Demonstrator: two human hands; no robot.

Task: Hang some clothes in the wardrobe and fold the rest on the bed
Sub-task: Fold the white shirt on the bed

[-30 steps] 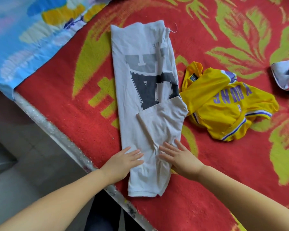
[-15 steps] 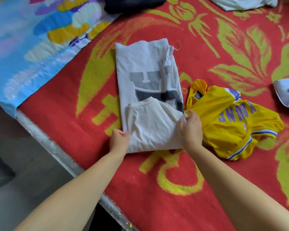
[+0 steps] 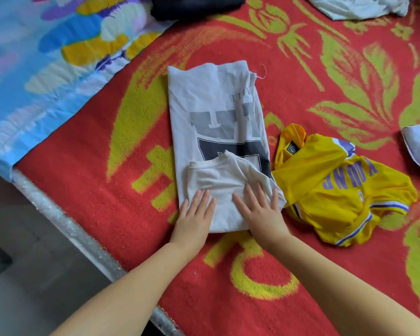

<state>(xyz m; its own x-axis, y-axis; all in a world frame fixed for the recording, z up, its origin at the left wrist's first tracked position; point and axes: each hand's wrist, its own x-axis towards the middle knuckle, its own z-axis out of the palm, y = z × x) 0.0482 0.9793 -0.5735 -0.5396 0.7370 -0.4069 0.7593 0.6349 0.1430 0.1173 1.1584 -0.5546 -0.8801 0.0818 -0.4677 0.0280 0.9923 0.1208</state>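
1. Head view: the white T-shirt [image 3: 216,132] lies on the bed [image 3: 83,166] at frame centre, its long axis running from my hands toward the top of the frame, with its near end already folded over.
2. My left hand [image 3: 194,217] and right hand [image 3: 260,212] press that fold, fingers straight and spread, gripping nothing; both are equally near.
3. I judge the next fold goes away from me.
4. Count: one white T-shirt, one yellow jersey [image 3: 337,190] just right of it.

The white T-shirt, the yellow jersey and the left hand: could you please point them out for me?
white T-shirt [image 3: 211,98], head view, bare upper panel above the print.
yellow jersey [image 3: 325,209], head view, middle of the crumpled body.
left hand [image 3: 194,219], head view, back of the hand.
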